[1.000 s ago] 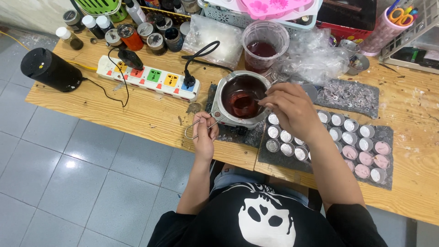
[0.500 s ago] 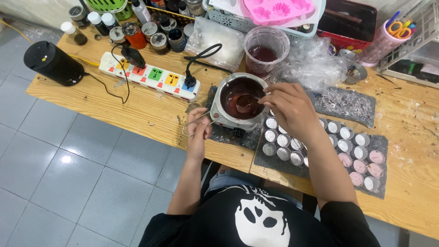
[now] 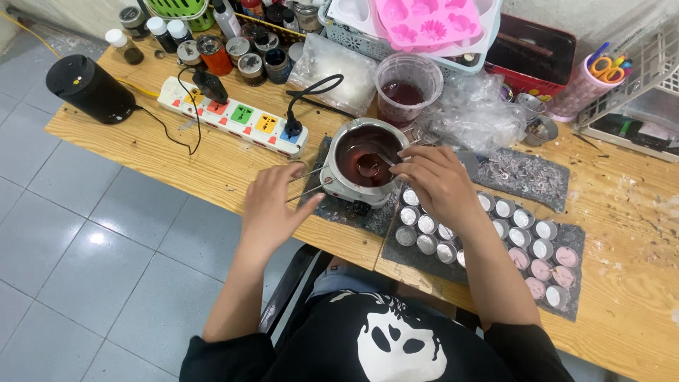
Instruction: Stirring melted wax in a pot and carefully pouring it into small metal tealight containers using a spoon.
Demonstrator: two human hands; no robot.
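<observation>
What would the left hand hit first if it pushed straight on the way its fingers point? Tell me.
Likely the melting pot of dark red liquid: the left hand points up-right at its near wall, thin metal tweezers leading. Depth is unclear.

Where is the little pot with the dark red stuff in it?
In the head view, the small metal pot sits mid-table on a dark mat, between the left hand and right hand, just right of the power strip.

Dark red liquid point(image 3: 364, 152) fills the silver pot point(image 3: 339, 185); pink mould point(image 3: 428, 22); black speaker point(image 3: 90, 88).
</observation>
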